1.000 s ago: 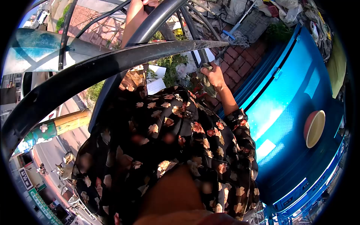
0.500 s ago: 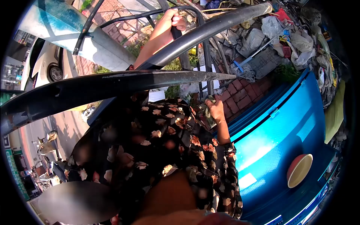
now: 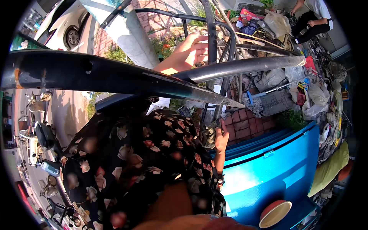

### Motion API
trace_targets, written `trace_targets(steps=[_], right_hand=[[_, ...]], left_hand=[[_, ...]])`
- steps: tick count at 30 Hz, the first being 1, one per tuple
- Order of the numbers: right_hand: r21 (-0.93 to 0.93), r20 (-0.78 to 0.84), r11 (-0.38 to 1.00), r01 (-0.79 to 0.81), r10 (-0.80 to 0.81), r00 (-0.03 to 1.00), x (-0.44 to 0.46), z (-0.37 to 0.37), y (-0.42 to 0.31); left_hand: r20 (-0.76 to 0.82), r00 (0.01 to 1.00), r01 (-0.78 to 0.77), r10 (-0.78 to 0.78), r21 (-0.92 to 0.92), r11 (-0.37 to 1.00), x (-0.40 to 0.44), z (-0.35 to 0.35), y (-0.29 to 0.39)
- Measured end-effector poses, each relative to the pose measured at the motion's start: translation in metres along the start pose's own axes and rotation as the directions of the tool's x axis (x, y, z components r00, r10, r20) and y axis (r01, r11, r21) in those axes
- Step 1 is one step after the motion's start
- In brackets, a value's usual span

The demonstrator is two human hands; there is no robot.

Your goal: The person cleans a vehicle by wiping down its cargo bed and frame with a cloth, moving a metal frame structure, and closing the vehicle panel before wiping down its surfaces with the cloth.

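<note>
Handling black tube (image 3: 211,32): prob. stiff, slick, hefty; hold mid-length.
L hand (image 3: 189,53): half-curled beside tube, grip unclear.
R hand (image 3: 220,138): curled, mottled cloth (image 3: 209,137) adj., hold unclear.

Red brick paving (image 3: 242,125), bright sunlight, shadows

One left hand (image 3: 190,51) and one right hand (image 3: 221,138); two thick black bars (image 3: 96,73); one pale pole (image 3: 126,40); one blue cabinet (image 3: 264,172); one bowl (image 3: 279,214); one mop (image 3: 255,103); one red basket (image 3: 301,99); one other person (image 3: 318,11); one white car (image 3: 63,27); seemingly at least two motorbikes (image 3: 45,136), though the curved left edge is too crowded for a firm count.
</note>
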State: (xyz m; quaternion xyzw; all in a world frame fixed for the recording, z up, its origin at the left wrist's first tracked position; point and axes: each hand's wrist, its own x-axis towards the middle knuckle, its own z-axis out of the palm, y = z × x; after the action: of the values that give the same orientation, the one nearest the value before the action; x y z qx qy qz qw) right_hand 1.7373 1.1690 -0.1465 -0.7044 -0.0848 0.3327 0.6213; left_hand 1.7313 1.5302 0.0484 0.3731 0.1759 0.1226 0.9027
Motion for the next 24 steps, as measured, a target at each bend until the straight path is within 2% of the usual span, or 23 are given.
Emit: trace_targets(steps=[1,3,4,5,7,8,11,12,13,16,19,21,24], right_hand=[[0.088,-0.019,0.996,-0.017,0.019,1.0,0.004,-0.012,0.022],[-0.011,-0.144,0.997,-0.074,0.072,0.987,0.002,-0.02,-0.001],[0.035,-0.199,0.999,-0.002,0.009,0.98,0.008,-0.028,0.01],[0.073,-0.246,0.997,-0.003,0.021,0.969,0.005,-0.026,-0.016],[0.107,-0.355,0.993,0.038,0.002,0.935,0.014,-0.035,-0.012],[0.086,-0.361,0.995,0.048,-0.014,0.933,0.018,-0.036,-0.023],[0.02,-0.349,0.994,-0.103,0.104,0.931,0.022,-0.034,-0.05],[0.097,-0.337,0.995,-0.004,0.037,0.941,0.038,-0.033,-0.032],[0.113,-0.331,0.993,0.017,0.022,0.943,0.05,-0.032,-0.023],[-0.034,-0.306,0.997,0.075,-0.081,0.949,0.072,-0.019,-0.022],[-0.206,-0.236,0.978,0.024,-0.074,0.969,0.079,-0.018,-0.04],[-0.116,-0.176,0.992,0.042,-0.062,0.982,0.081,-0.025,-0.041],[-0.074,-0.03,0.997,-0.019,0.017,0.999,0.076,-0.043,-0.041]], left_hand=[[0.022,1.0,-0.015,0.014,0.068,0.998,-0.006,-0.019,-0.006],[-0.023,0.996,0.09,-0.088,0.123,0.988,-0.022,-0.026,0.0],[0.017,0.99,0.141,-0.142,0.031,0.99,-0.031,-0.026,0.002],[0.058,0.981,0.188,-0.185,-0.05,0.981,-0.039,-0.025,0.009],[0.086,0.988,0.13,-0.128,-0.018,0.991,-0.057,-0.009,0.02],[0.144,0.986,0.09,-0.089,0.005,0.996,-0.06,-0.008,0.022],[0.181,0.982,0.044,-0.049,0.031,0.999,-0.084,0.015,0.022],[0.199,0.979,0.035,-0.046,0.056,0.998,-0.084,0.019,0.018],[0.232,0.971,0.04,-0.056,0.072,0.997,-0.086,0.016,0.014],[0.229,0.966,0.082,-0.119,0.162,0.983,-0.084,0.003,-0.009],[0.129,0.961,0.195,-0.243,0.303,0.933,-0.075,-0.011,-0.057],[0.017,0.941,0.297,-0.337,0.432,0.852,-0.068,-0.022,-0.1],[-0.152,0.886,0.43,-0.438,0.623,0.653,-0.06,-0.042,-0.176]])
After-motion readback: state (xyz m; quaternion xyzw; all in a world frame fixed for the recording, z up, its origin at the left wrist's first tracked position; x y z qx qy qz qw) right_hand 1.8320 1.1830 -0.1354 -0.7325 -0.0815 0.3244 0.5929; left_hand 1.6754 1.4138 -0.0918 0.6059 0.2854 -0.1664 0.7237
